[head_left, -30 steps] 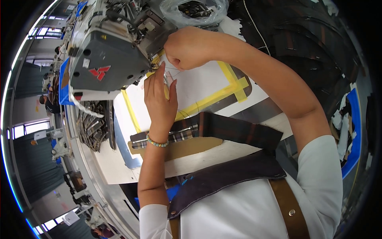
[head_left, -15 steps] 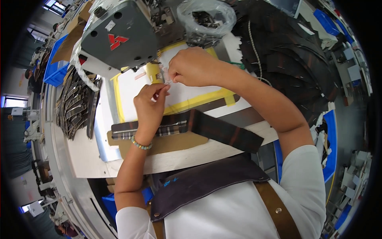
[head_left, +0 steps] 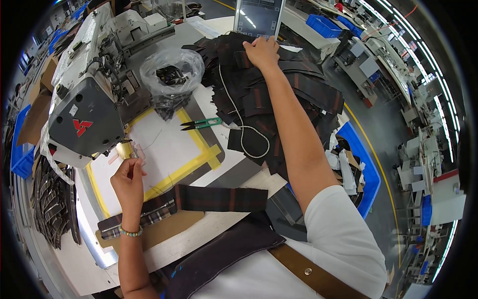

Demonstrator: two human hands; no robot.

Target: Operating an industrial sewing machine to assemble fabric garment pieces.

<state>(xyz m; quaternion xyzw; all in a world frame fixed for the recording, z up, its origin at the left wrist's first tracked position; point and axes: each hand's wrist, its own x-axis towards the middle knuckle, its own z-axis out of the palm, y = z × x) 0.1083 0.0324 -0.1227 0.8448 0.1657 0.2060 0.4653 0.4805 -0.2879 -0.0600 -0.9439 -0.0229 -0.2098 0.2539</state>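
Beside the needle area of a grey sewing machine (head_left: 82, 119), my left hand (head_left: 128, 182) is closed in a pinch; what its fingertips hold is too small to make out. A loose thread (head_left: 153, 142) lies on the white work plate (head_left: 167, 159) near it. My right hand (head_left: 263, 52) reaches far out to a heap of dark plaid fabric pieces (head_left: 303, 92), its fingers curled over a piece at the far edge. A dark plaid strip (head_left: 221, 198) and a lined, lighter-checked piece (head_left: 154, 217) lie at the table's front edge, below the left hand.
Green thread snips (head_left: 201, 123) and a white cord (head_left: 242, 127) lie between plate and heap. Behind stand a clear plastic bag (head_left: 172, 74) with dark scraps and a screen (head_left: 257, 17). Finished-looking strips (head_left: 52, 209) hang at left; a blue bin (head_left: 366, 174) stands right.
My right hand has left the left hand's side and gone far right to the fabric heap. The left hand stays near the needle area, still pinched. The view has swung right.
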